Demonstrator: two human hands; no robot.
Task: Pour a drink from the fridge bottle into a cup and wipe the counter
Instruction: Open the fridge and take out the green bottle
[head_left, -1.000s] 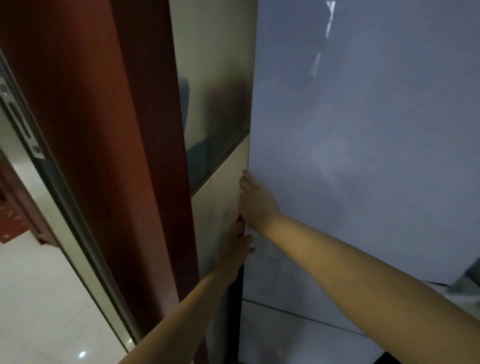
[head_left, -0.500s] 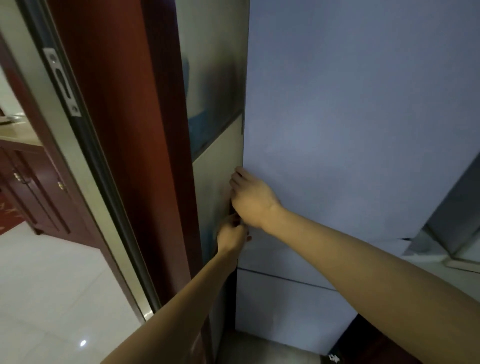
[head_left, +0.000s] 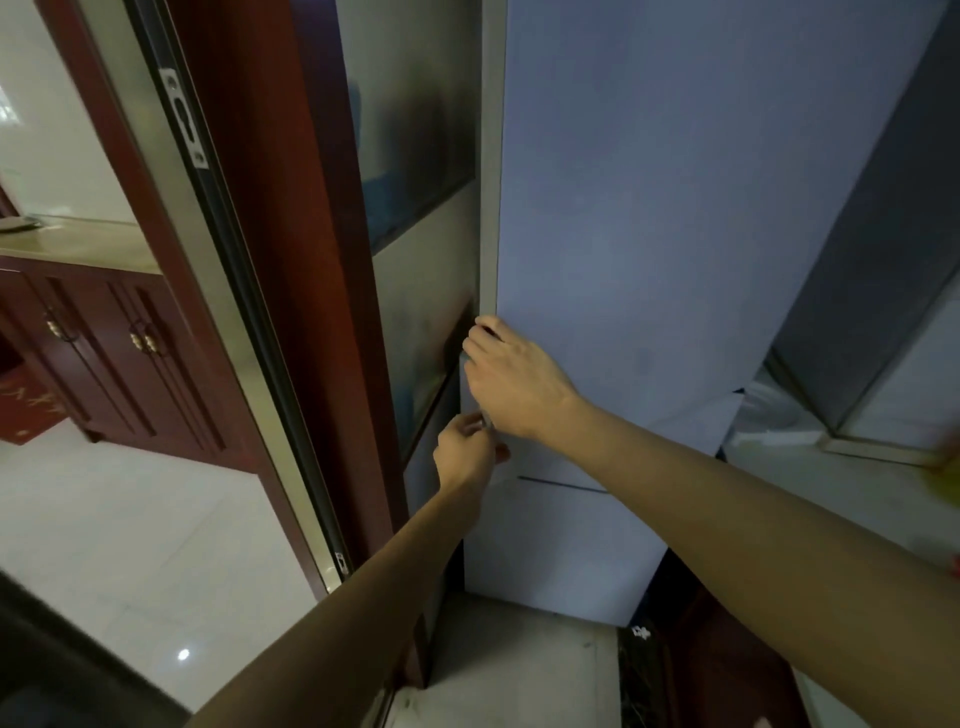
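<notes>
- On my head-camera feed, a tall, pale blue-grey fridge door (head_left: 649, 234) fills the upper right of the view, seen close up and from slightly above.
- The right hand (head_left: 514, 379) comes in on a bare forearm from the lower right. Its fingers are curled round the left edge of the fridge door, low on that edge, with the back of the hand towards me.
- The left hand (head_left: 465, 452) sits just below the right one, almost touching it, at the same left edge. Its fingers are bent in and pinch the edge near the door's bottom corner, with the thumb on the front face.
- I cannot tell whether the fridge door has parted from the cabinet behind it. No gap is clear to me.
- Directly beneath the fridge door, past a thin dark seam, is a lower door (head_left: 561, 545) of the same pale colour.
- Just left of the fridge door stands a frosted glass panel (head_left: 415, 130), and left of that a red-brown wooden door frame (head_left: 291, 260).
- Further left of the fridge door, through the doorway, a dark red cabinet (head_left: 93, 353) with small metal handles stands on a glossy white tiled floor (head_left: 130, 519).
- To the right of the fridge door, level with its bottom corner, lies a pale surface (head_left: 779, 436), too blurred for me to make out.
</notes>
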